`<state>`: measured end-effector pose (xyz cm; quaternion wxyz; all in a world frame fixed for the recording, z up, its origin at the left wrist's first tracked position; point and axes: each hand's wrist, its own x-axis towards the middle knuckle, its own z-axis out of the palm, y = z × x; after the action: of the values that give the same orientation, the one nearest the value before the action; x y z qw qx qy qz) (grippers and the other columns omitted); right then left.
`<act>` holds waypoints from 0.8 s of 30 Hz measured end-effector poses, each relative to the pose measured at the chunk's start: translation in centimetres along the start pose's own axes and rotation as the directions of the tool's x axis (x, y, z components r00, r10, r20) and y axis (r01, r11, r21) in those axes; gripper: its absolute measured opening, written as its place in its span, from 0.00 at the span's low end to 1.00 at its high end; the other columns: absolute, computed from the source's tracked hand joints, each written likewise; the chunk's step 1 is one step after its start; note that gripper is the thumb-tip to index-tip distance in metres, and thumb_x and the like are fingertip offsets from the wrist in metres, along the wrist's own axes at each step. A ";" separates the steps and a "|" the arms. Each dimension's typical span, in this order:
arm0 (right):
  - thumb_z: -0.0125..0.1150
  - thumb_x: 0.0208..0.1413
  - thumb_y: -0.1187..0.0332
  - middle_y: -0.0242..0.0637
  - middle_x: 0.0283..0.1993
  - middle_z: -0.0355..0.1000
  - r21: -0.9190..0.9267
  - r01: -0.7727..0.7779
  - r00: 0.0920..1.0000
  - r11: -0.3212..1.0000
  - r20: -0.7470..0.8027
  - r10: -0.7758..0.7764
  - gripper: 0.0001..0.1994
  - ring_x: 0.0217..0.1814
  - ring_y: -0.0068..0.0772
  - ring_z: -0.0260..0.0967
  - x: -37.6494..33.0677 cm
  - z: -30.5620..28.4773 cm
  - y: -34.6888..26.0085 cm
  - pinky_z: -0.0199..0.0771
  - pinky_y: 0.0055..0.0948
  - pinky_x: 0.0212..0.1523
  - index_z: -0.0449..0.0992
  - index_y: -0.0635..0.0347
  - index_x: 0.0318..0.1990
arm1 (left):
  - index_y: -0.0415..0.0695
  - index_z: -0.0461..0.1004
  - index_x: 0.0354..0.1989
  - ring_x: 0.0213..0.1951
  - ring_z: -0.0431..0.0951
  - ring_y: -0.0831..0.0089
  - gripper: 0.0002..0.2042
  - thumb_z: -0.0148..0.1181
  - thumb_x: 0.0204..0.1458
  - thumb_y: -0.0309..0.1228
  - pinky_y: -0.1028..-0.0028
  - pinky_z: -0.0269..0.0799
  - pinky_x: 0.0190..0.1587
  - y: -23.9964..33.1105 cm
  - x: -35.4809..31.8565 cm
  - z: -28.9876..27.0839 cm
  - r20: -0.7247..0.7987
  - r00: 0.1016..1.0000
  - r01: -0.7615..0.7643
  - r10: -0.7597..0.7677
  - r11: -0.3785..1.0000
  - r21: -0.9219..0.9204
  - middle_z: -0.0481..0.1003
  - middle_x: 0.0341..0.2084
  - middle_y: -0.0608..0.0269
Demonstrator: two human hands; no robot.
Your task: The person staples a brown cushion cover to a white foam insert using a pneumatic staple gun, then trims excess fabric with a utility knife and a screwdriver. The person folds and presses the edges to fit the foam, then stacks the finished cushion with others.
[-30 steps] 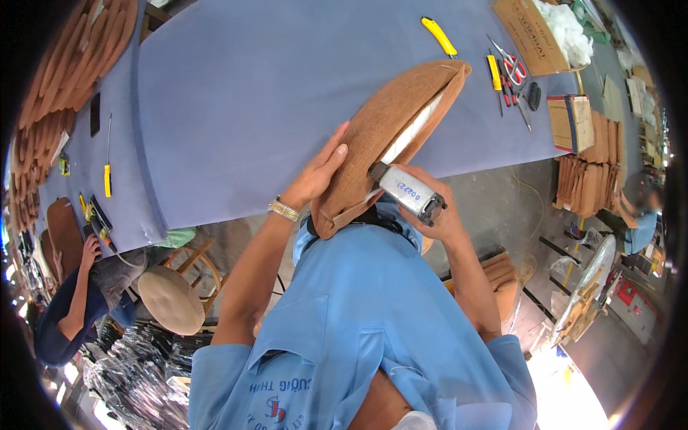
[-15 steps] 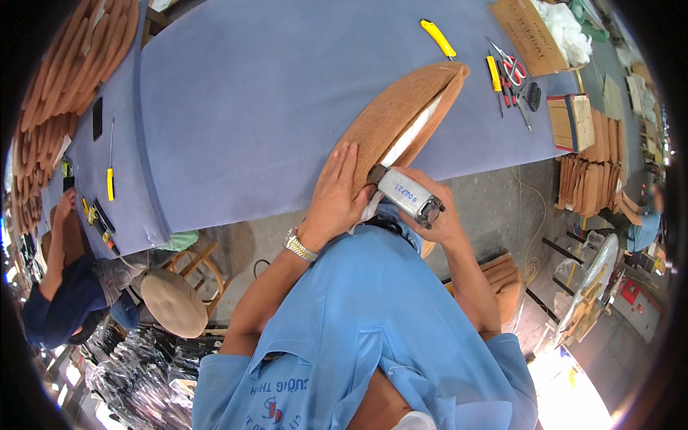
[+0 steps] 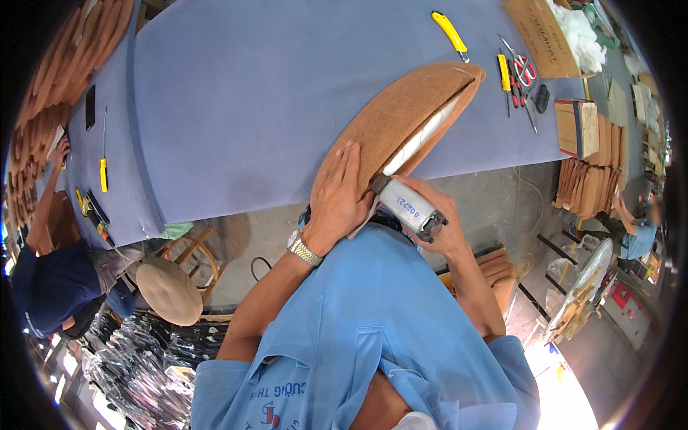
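Note:
A brown fabric seat cushion (image 3: pixel 398 115) stands tilted across the table's near edge, its underside turned toward my right. White stuffing or lining (image 3: pixel 424 135) shows in the long gap along that side. My left hand (image 3: pixel 340 188) grips the cushion's near end, fingers laid over the fabric and the thumb at its edge. In my right hand (image 3: pixel 438 208) is a grey staple gun (image 3: pixel 410 204), fingers wrapped round it. The gun's dark nose meets the fabric edge beside my left thumb. My right fingers are partly hidden behind the tool.
On the blue-grey table (image 3: pixel 236 107) lie a yellow cutter (image 3: pixel 449 31), red-handled scissors (image 3: pixel 525 70) and several screwdrivers. A cardboard box (image 3: pixel 542 36) with white stuffing stands at the far right. Brown covers (image 3: pixel 75 54) are piled at left. A co-worker (image 3: pixel 61 287) bends near a round stool (image 3: pixel 170 290).
The staple gun's rear end has swung slightly toward me, its nose staying by my left thumb. My left hand keeps its hold. The co-worker at left has reached farther up toward the covers.

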<state>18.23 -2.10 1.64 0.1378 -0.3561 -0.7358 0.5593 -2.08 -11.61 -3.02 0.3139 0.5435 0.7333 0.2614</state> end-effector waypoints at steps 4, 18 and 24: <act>0.74 0.37 0.62 0.48 0.59 0.79 -0.018 -0.020 1.000 1.000 0.004 0.020 0.41 0.57 0.49 0.80 0.4 0.2 -0.3 0.76 0.37 0.59 0.74 0.58 0.66 | 0.35 0.52 0.77 0.75 0.60 0.46 0.45 0.71 0.51 0.31 0.52 0.62 0.71 -0.2 0.4 0.0 -0.006 1.000 0.015 -0.015 1.000 -0.006 0.61 0.74 0.42; 0.75 0.40 0.65 0.48 0.59 0.79 -0.097 0.065 0.998 0.993 0.003 -0.065 0.39 0.58 0.50 0.79 -0.9 0.7 -1.0 0.75 0.41 0.62 0.74 0.61 0.66 | 0.37 0.50 0.78 0.76 0.58 0.46 0.47 0.71 0.50 0.30 0.45 0.63 0.71 0.2 0.2 -0.4 0.043 0.998 0.044 -0.043 0.999 -0.014 0.57 0.76 0.43; 0.74 0.41 0.69 0.47 0.59 0.79 -0.050 -0.096 0.995 0.994 0.029 0.098 0.38 0.58 0.51 0.79 0.1 1.2 -2.3 0.76 0.39 0.60 0.73 0.58 0.66 | 0.37 0.50 0.77 0.75 0.59 0.45 0.48 0.72 0.49 0.28 0.46 0.64 0.69 -0.6 0.2 0.1 -0.020 1.000 -0.014 0.014 1.000 0.001 0.57 0.76 0.43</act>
<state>16.65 -3.17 3.32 0.0904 -0.3860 -0.7331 0.5527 -2.38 -11.59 -3.54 0.3047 0.5461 0.7326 0.2686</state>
